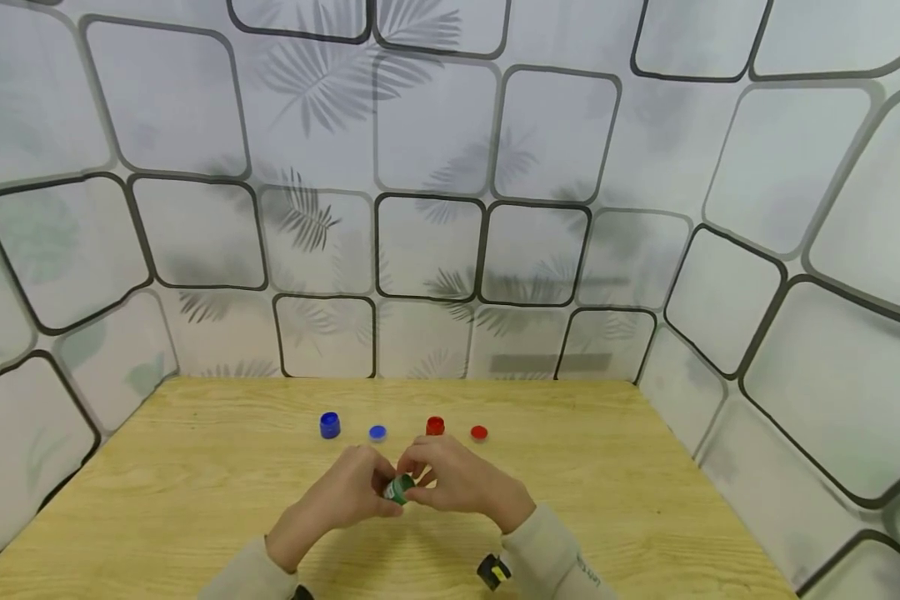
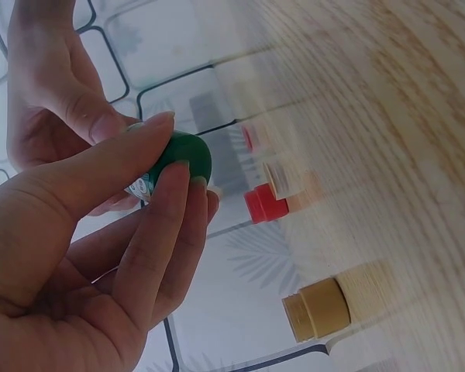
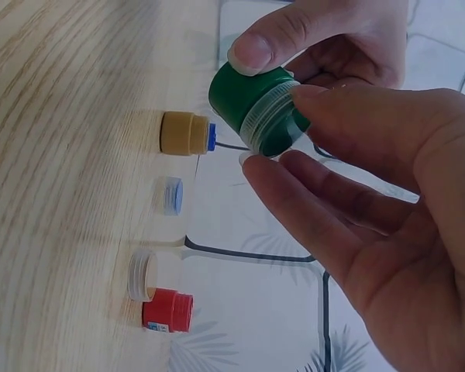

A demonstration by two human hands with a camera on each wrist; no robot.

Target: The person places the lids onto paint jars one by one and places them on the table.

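My left hand [image 1: 345,492] holds a small green paint jar [image 3: 244,94] by its body, thumb on one side and fingers on the other. The jar lies tilted, its bottom facing the left wrist camera. At its other end is a clear, ridged lid [image 3: 265,116], through which green shows. My right hand [image 1: 465,482] pinches this lid between thumb and fingertips. Both hands meet above the wooden table.
Farther back stand a blue jar [image 1: 330,425] and a red jar [image 1: 435,425], with a blue lid [image 1: 377,432] and a red lid [image 1: 479,432] lying beside them. An ochre jar [image 3: 178,133] and a clear-rimmed lid [image 3: 141,275] show in the wrist views. A patterned wall backs the table.
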